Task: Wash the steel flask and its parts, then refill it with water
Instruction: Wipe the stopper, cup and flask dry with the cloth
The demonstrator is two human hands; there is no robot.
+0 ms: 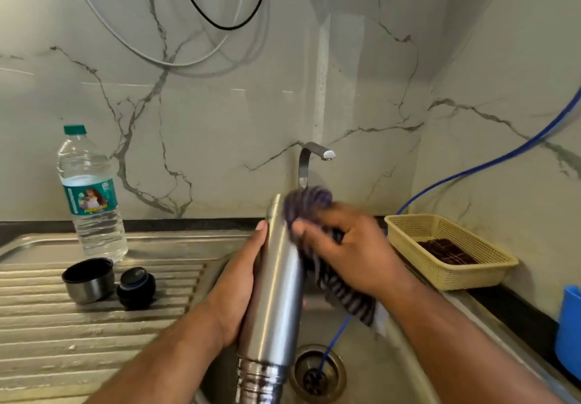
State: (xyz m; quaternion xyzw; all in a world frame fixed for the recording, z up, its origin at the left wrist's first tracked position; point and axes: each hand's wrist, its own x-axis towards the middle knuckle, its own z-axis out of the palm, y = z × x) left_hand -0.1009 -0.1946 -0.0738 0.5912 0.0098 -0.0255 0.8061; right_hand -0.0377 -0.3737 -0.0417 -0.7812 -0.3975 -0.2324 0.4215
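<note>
My left hand (239, 281) grips the steel flask (276, 287) by its body over the sink (371, 356), with the threaded neck pointing down toward me. My right hand (349, 252) holds a purple striped cloth (309, 205) pressed against the flask's upper side; the cloth is blurred. The steel cup lid (88, 281) and the black stopper (136, 287) stand on the ribbed draining board (63, 340) to the left. A plastic water bottle (91, 196) with a green cap stands behind them.
The tap (311, 158) rises behind the flask with no water visible from it. A thin blue hose (490, 161) runs from the right wall down into the drain (317, 372). A beige basket (446, 249) sits on the right counter, and a blue container (569, 331) is at the right edge.
</note>
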